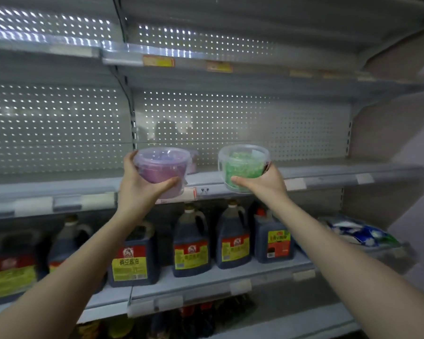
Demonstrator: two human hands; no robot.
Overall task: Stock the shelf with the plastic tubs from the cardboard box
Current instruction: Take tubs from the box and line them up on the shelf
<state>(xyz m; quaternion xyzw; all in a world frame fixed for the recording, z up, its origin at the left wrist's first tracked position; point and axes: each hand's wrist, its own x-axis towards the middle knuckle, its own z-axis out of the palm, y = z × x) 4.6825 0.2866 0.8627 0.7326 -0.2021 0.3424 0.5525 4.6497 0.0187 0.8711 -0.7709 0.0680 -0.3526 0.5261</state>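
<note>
The big grey shelf runs just past both hands, at about the same height as the tubs. It is mostly bare there, so there is room to set things down. Below the hands, on the next board down, stands a row of dark jugs. Down and to the right of the right hand lies a blue and white bag. The box is not in sight.

The left hand holds a purple tub. The right hand holds a green tub. Both tubs are upright with their lids on top. They are held up in front of the shelf's edge and, I think, are not resting on it yet. They are kept level so they can go straight onto the shelf and stand flat. The two tubs are apart, so they won't bump.

Just behind the purple tub, on the side toward the right hand, a bit of a pink tub peeks out. It sits on the shelf already. I guess the purple one will go in front of it or beside it.

Each hand is wrapped tight round its tub. The left thumb presses low on the near side, and the fingers curl round the far side. The right thumb does the same. Holding by the sides leaves each tub's bottom free to land first.
</note>
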